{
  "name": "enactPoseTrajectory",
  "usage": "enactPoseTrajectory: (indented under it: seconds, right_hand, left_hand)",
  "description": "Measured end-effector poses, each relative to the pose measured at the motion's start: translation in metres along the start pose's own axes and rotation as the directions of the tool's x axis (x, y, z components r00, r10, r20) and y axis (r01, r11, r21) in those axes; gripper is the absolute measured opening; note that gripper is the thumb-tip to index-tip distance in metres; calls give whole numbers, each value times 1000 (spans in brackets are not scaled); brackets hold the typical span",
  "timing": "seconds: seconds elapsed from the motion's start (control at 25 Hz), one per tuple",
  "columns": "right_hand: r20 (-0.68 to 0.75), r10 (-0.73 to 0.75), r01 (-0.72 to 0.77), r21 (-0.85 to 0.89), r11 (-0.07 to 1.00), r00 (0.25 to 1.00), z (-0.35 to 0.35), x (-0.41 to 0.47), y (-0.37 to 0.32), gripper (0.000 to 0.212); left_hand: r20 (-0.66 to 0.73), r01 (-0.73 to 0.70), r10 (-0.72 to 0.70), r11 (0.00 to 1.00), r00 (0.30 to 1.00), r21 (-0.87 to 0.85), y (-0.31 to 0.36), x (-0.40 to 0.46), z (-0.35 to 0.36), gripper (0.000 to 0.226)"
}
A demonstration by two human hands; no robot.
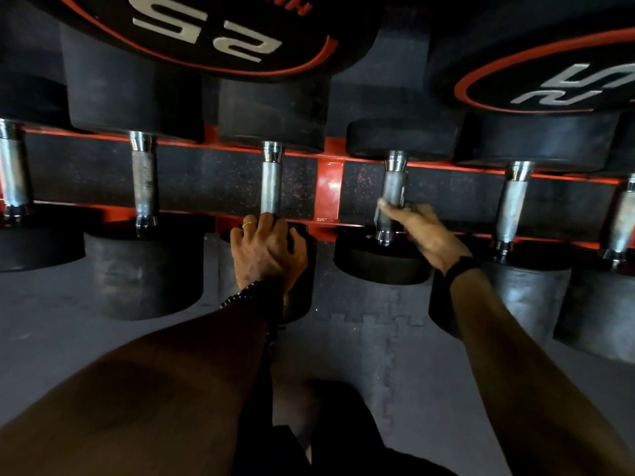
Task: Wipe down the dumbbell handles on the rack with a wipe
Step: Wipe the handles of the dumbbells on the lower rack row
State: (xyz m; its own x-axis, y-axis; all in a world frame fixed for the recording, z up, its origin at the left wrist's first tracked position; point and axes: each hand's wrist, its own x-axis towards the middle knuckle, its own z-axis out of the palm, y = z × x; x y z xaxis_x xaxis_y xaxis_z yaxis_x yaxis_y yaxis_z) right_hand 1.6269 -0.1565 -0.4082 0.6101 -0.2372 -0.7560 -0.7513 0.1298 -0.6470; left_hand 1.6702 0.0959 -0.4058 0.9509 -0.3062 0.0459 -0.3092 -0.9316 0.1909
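Right hand [417, 228] is on the job, fingers curled round the lower end of the chrome dumbbell handle [391, 194] just right of the rack's red centre post [329, 188], and a pale scrap of wipe [379, 209] peeks out between fingers and metal, so that hand is pinching the wipe against the bar. Left hand [266, 249] sits on the near rubber head of the neighbouring dumbbell, fingers curled over its top edge, a thin gold ring showing, bracing rather than wiping; its fingertips lie just beside the bottom of that dumbbell's own handle [271, 187].

Now the geometry. Every handle on this rack [464, 166] runs away from the person, near head to far head, so the long axis reads almost straight up the view. The wiping hand grips at the near end, which leaves the bare knurled stretch lying ahead of it, up toward the far head. My call: the stroke has to travel along that axis, away from the body, and the right hand is plainly the nearer one for it.

Writing? Up on the tier above, a big plate-faced dumbbell end [206, 32] reads "25" twice in white inside a red ring, upside down to us. Another end [563, 84] at right carries white figures too cropped to read.
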Motion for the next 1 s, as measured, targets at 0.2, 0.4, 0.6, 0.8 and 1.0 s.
enactPoseTrajectory:
  seconds: [0.2,0.4,0.6,0.8,1.0]
  right_hand:
    - [55,-48,31,285,958,997,2,34,-33,27]
    - [254,50,-80,110,991,966,-1,17,-11,31]
    - [56,26,-39,243,969,998,9,42,-34,21]
    - [125,94,-117,186,975,988,15,24,-17,26]
    - [-164,-14,13,-11,1000,986,26,39,-32,26]
  left_hand:
    - [-13,-5,6,1000,1000,9,1,0,2,24]
    - [-24,-9,9,1000,1000,6,-1,0,1,24]
    - [-26,-11,11,1000,1000,6,0,0,1,23]
    - [-24,-7,8,1000,1000,15,-1,0,1,22]
    - [-30,-20,20,1000,999,14,-1,0,1,22]
